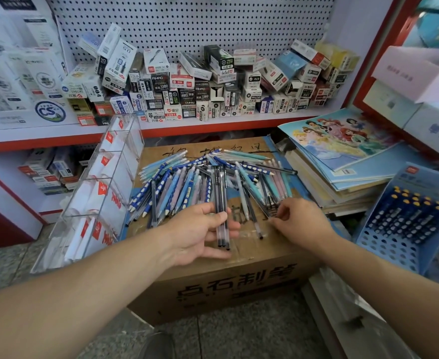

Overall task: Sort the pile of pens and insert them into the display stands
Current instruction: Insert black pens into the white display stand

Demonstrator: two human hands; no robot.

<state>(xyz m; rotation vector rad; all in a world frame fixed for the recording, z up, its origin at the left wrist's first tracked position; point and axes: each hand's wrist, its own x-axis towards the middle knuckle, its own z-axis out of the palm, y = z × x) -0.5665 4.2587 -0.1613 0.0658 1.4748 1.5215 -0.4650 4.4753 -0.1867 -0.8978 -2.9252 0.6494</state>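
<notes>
A pile of pens point(187, 177), blue, teal, pink and clear, lies spread on top of a cardboard box point(234, 283). My left hand point(197, 234) holds a small bundle of clear pens with dark caps point(222, 203) upright over the box's near edge. My right hand point(298, 221) reaches into the pile's right side, its fingertips pinching a clear pen point(270, 206) there. A clear acrylic display stand point(104, 193) with stepped compartments leans at the left of the box. A blue perforated pen stand point(404, 224) with several dark pens sits at the right.
A red-edged shelf point(161, 128) behind carries many small pen boxes point(203, 84) against a pegboard. A stack of notebooks point(342, 161) lies right of the box. White boxes fill the left shelf. Tiled floor lies below.
</notes>
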